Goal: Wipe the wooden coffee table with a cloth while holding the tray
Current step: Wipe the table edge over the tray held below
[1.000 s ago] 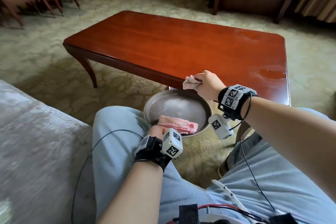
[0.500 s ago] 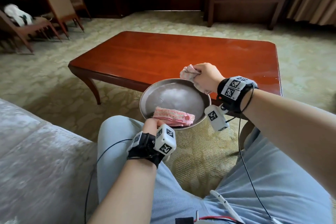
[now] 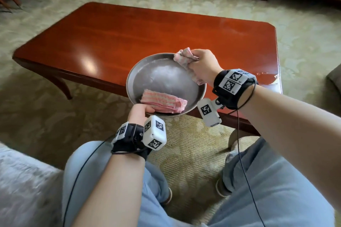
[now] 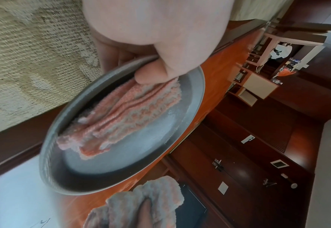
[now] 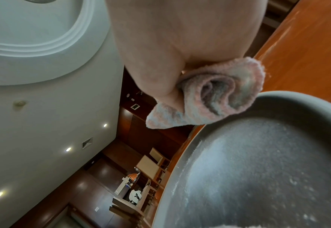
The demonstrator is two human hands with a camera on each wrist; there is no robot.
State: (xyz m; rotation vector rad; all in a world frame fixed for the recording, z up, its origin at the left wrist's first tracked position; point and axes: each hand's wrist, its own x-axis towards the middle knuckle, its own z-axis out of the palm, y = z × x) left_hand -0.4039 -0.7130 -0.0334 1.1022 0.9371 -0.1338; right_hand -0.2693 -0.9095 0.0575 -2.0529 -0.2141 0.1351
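Pink cloth (image 3: pixel 184 58) inside curled right fingers (image 3: pixel 196 57)

cloths: 2 – folded (image 3: pixel 163 101) at 6 o'clock, bunched (image 3: pixel 184 58) at 1 | tray (image 3: pixel 147 72): 1 | coffee table (image 3: pixel 129 31): 1 | hands: 2

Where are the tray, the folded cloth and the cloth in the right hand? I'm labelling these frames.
tray (image 3: pixel 135 72): head view, bare far-left rim.
folded cloth (image 3: pixel 163 100): head view, its middle.
bunched cloth (image 5: pixel 225 92): right wrist view, rolled centre.

A round grey tray (image 3: pixel 140 68) hangs over the red-brown bench's (image 3: pixel 129 35) 6 o'clock edge; a bunched pink cloth (image 3: pixel 182 57) sits at its 1 o'clock rim, perhaps touching.
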